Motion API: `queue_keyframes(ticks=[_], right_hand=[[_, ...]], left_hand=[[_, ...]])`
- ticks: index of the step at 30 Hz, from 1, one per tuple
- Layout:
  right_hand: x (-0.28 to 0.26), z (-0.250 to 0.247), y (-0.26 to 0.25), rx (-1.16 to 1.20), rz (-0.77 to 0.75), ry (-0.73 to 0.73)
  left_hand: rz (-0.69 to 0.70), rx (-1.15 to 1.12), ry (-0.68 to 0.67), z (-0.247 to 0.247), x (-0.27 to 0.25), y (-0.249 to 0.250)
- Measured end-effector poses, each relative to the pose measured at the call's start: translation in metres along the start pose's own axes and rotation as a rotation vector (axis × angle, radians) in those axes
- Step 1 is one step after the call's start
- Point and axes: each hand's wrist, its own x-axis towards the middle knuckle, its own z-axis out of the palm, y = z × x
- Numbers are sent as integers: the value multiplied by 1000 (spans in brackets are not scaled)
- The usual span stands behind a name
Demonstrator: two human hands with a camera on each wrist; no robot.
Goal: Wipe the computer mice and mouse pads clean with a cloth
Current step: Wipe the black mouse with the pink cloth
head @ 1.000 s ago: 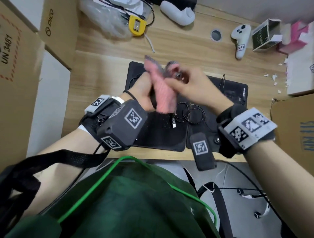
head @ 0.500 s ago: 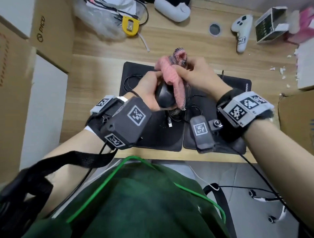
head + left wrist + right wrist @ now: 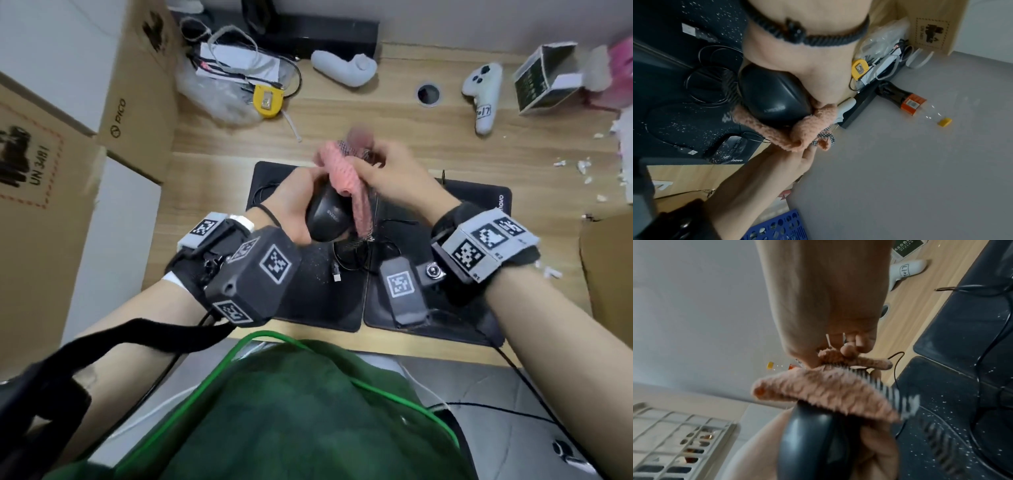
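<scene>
Gripping black mouse [image 3: 328, 216] above two dusty mouse pads [image 3: 322, 291], left hand [image 3: 291, 209]; right hand [image 3: 394, 174] pinches pink cloth [image 3: 342, 169] against mouse's far edge; bare desk [image 3: 212, 178] left.

Left hand [image 3: 294, 209]: raised in front of the body, fingers curled round a black mouse [image 3: 329, 217], palm turned inward. Right hand [image 3: 394, 178]: raised just beside the left, fingers bunched on a pink cloth [image 3: 342, 171] laid against the mouse. Both forearms angled inward.
</scene>
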Motion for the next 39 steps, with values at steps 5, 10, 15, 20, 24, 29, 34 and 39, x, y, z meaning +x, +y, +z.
queue_keyframes(ticks=[5,10,15,20,24,29,34,39], right_hand=[[-11,6,-14,-111,-203,-237],[14,1,9,45,-73,-27],[13,22,12,72,-66,18],[4,26,14,27,-161,-144],[18,7,25,77,-32,35],[32,28,9,65,-19,87],[18,43,-3,8,-150,-118],[27,14,22,110,-48,50]], left_hand=[[71,-128,50,3,-8,7],[94,68,55,-2,-8,9],[62,5,136,-17,1,11],[96,-73,166,-31,16,6],[0,-5,134,-24,16,17],[88,-72,260,-27,18,34],[305,23,322,-31,16,42],[97,-167,188,-17,15,37]])
